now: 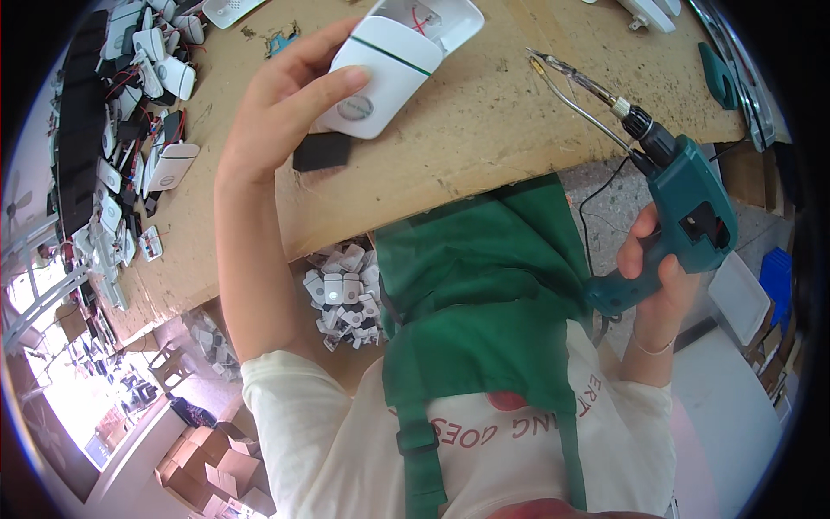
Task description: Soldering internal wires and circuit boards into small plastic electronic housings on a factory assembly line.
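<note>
My left hand (290,108) grips a white plastic device case (380,91) over the near part of the workbench, thumb across its front by a round grey button. A dark green line crosses the case. Its far part lies open, with a red wire showing inside. Just below the case, a black foam-like block (322,152) lies near the bench edge. My right hand (657,277) is wrapped round the handle of a teal soldering gun (687,195), held beyond the bench's front edge at the right. Its metal tip and thin feed tube point up and left, apart from the case.
Many white cases, black blocks and red wires are heaped along the left of the bench (484,147). A bin of small white parts (341,290) sits below the edge. A teal holder (718,76) lies at far right. A black cord (584,221) hangs beside my green apron.
</note>
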{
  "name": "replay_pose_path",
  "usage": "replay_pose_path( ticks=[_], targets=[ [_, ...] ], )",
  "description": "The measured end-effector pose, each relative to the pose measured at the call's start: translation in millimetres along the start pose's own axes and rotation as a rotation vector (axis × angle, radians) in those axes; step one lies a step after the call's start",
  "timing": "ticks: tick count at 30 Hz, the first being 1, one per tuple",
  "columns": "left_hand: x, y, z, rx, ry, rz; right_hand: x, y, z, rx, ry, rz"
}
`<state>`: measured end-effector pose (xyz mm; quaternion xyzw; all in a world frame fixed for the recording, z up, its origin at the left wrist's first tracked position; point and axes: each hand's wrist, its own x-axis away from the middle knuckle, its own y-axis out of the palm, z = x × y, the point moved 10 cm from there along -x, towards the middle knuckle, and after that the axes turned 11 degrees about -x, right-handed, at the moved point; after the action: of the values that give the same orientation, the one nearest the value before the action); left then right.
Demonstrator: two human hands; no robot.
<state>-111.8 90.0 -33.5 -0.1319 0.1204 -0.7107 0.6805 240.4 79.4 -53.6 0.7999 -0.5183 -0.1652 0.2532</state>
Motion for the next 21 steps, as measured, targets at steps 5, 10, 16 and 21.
replay_pose_path(
  ticks=[5,10,16,21],
  targets=[
    [22.0,-2.6,-10.1,0.328,-0.053,0.024,-3.6,-2.0,2.4,-0.038,-0.002,-0.056],
    [33.2,5.8,-10.7,0.388,-0.056,0.031,-3.4,-2.5,-0.9,-0.03,-0.002,-0.038],
    [40.6,5.3,-6.1,0.341,-0.06,0.043,-9.9,3.3,-6.3,0.047,-0.002,-0.038],
    [66.1,3.5,-9.7,0.412,-0.121,0.02,-18.4,5.7,-7.0,0.061,-0.01,-0.067]
  ],
)
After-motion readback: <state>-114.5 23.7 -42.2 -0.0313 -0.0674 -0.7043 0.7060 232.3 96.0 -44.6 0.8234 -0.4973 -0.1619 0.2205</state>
